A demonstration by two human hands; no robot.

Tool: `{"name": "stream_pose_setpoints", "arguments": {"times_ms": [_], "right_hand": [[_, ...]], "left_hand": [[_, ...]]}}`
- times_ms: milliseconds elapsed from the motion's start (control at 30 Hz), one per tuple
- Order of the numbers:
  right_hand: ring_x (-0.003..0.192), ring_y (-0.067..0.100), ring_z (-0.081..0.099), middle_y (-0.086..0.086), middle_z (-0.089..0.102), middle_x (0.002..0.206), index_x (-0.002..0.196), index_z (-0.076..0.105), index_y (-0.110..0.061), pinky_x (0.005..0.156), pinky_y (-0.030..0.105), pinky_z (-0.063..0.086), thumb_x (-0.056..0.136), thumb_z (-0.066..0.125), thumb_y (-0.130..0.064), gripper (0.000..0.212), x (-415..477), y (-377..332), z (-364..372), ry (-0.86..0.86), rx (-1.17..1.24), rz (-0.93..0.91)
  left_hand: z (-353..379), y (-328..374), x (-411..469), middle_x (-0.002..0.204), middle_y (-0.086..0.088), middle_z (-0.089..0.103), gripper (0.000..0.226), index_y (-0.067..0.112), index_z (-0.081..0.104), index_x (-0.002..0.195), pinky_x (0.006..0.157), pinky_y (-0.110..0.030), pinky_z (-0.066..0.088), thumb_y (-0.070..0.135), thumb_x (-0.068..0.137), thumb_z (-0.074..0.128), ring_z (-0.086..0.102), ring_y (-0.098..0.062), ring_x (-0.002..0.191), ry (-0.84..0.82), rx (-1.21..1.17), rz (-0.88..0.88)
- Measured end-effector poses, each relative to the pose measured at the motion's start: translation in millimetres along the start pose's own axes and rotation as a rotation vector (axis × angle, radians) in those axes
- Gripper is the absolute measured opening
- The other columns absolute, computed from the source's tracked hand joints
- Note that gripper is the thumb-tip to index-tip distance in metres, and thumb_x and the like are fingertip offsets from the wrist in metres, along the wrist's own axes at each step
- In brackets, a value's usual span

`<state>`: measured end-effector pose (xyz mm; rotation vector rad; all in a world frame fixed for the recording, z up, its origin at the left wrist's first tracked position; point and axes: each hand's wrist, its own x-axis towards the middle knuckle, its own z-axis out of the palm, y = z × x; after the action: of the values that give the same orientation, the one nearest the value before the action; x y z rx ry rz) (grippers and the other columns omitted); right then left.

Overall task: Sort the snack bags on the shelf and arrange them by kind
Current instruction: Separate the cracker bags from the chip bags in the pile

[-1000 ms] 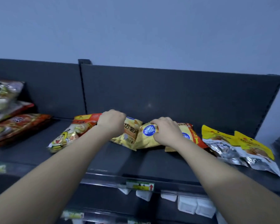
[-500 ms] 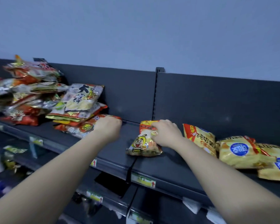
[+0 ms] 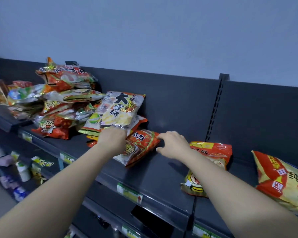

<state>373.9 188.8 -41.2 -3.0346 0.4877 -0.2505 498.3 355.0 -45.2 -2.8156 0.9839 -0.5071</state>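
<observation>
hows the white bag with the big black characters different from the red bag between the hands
Colour: the white bag is pale with black characters; the red bag is red with gold trim.
Place: the white bag tops a stack; the red bag lies on the shelf, sticking out from under it.
Contact: the right hand touches the red bag's end, not the white bag.
Both are snack bags on one shelf.

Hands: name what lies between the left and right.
A red snack bag lies between the left hand and right hand, seen in the head view.
</observation>
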Motion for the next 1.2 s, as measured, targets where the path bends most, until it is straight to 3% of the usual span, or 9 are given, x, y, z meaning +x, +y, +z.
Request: {"name": "stream_pose_setpoints", "arguments": {"times_ms": [333, 467, 533, 633, 733, 833, 933, 1100, 1200], "right_hand": [[0.121, 0.027, 0.054, 0.003, 0.061, 0.128, 0.126, 0.059, -0.022, 0.095, 0.04, 0.048, 0.09, 0.052, -0.057, 0.05, 116.6, -34.8, 33.6, -0.057, 0.276, -0.028], [0.121, 0.026, 0.054, 0.004, 0.058, 0.134, 0.129, 0.056, -0.017, 0.095, 0.039, 0.047, 0.087, 0.05, -0.065, 0.065, 148.2, -52.3, 48.8, -0.137, 0.409, 0.011], [0.118, 0.024, 0.054, 0.003, 0.058, 0.131, 0.128, 0.056, -0.015, 0.095, 0.039, 0.047, 0.086, 0.051, -0.066, 0.065, 159.3, -59.2, 51.6, -0.147, 0.486, 0.053], [0.104, 0.019, 0.058, -0.003, 0.064, 0.109, 0.105, 0.066, -0.021, 0.084, 0.033, 0.049, 0.088, 0.054, -0.059, 0.043, 171.9, -62.0, 55.1, -0.09, 0.675, 0.145], [0.11, 0.02, 0.057, -0.005, 0.062, 0.116, 0.113, 0.067, -0.025, 0.088, 0.032, 0.045, 0.092, 0.051, -0.049, 0.035, 177.2, -60.2, 54.2, -0.022, 0.97, 0.363], [0.103, 0.017, 0.061, -0.006, 0.066, 0.105, 0.116, 0.069, -0.026, 0.086, 0.029, 0.046, 0.09, 0.053, -0.03, 0.031, 183.5, -60.9, 61.0, 0.033, 1.159, 0.452], [0.103, 0.015, 0.062, -0.006, 0.067, 0.109, 0.117, 0.063, -0.029, 0.095, 0.038, 0.051, 0.084, 0.068, -0.019, 0.034, 186.8, -70.3, 69.1, 0.03, 1.021, 0.384], [0.121, 0.022, 0.053, -0.001, 0.055, 0.132, 0.14, 0.036, -0.015, 0.105, 0.041, 0.044, 0.053, 0.092, -0.04, 0.107, 199.9, -93.4, 72.5, 0.034, 0.965, 0.613], [0.102, 0.029, 0.065, 0.01, 0.066, 0.114, 0.111, 0.059, -0.008, 0.089, 0.043, 0.055, 0.051, 0.093, -0.016, 0.07, 206.9, -102.7, 72.2, 0.086, 1.092, 0.741]], "left_hand": [[40.8, -73.1, 72.8, 0.138, -0.013, 0.044, 0.051, 0.016, 0.035, 0.14, 0.095, -0.045, 0.042, 0.044, 0.098, 0.038, 0.042, -0.034, 0.126, 0.091, -0.27, -0.24], [60.0, -103.3, 90.7, 0.158, -0.014, 0.018, 0.116, 0.018, 0.004, 0.153, 0.109, -0.052, 0.033, 0.076, 0.07, 0.062, 0.025, -0.036, 0.143, -0.119, -0.51, -0.417], [65.3, -119.2, 98.9, 0.154, -0.014, 0.03, 0.132, 0.014, 0.005, 0.153, 0.103, -0.044, 0.042, 0.074, 0.057, 0.073, 0.04, -0.033, 0.135, -0.232, -0.826, -0.481], [70.0, -135.1, 108.8, 0.097, 0.0, 0.074, 0.103, 0.002, 0.045, 0.129, 0.079, -0.029, 0.049, 0.061, 0.055, 0.084, 0.067, -0.021, 0.098, -0.268, -1.101, -0.512], [70.0, -141.7, 121.7, 0.069, 0.005, 0.071, 0.052, 0.004, 0.056, 0.103, 0.064, -0.018, 0.052, 0.032, 0.07, 0.085, 0.071, -0.011, 0.075, -0.213, -1.381, -0.503], [68.1, -152.9, 138.0, 0.094, -0.011, 0.074, 0.049, 0.008, 0.059, 0.107, 0.077, -0.035, 0.059, 0.012, 0.066, 0.087, 0.072, -0.025, 0.079, -0.164, -1.626, -0.463], [56.7, -167.1, 153.5, 0.106, -0.013, 0.072, 0.069, 0.01, 0.054, 0.121, 0.083, -0.046, 0.058, 0.012, 0.061, 0.089, 0.072, -0.031, 0.089, -0.043, -1.777, -0.422], [42.8, -183.6, 172.3, 0.111, -0.009, 0.07, 0.071, 0.017, 0.044, 0.114, 0.087, -0.042, 0.056, 0.019, 0.06, 0.09, 0.071, -0.027, 0.092, 0.035, -1.867, -0.374], [47.0, -185.9, 174.0, 0.112, -0.007, 0.068, 0.077, 0.015, 0.047, 0.119, 0.091, -0.044, 0.055, 0.021, 0.057, 0.092, 0.07, -0.027, 0.095, 0.047, -1.835, -0.371]]}}
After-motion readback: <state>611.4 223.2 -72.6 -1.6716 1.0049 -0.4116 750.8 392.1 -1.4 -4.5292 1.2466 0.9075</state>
